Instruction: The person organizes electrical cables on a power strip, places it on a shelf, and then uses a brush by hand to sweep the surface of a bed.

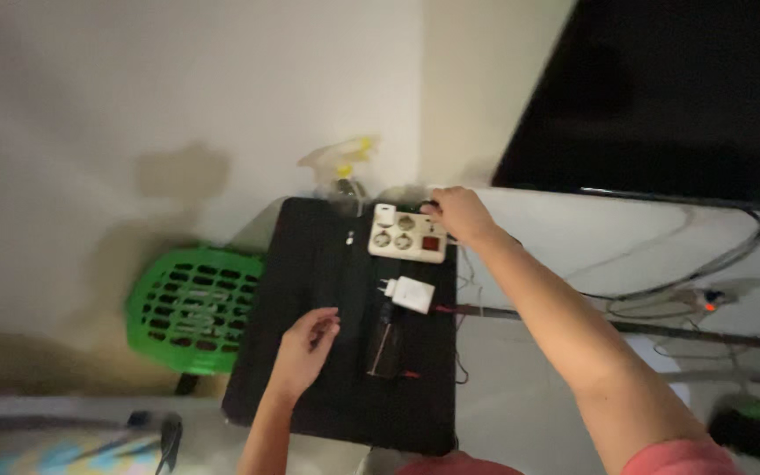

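R grip [457, 214] clamped on dark plug by power strip [407, 234], strip's long axis across; L grip [308, 347] loose

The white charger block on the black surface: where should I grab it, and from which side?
Pinch the white charger block across its long flat sides, coming from above. It lies flat; its pins seem to point left, so avoid that end.
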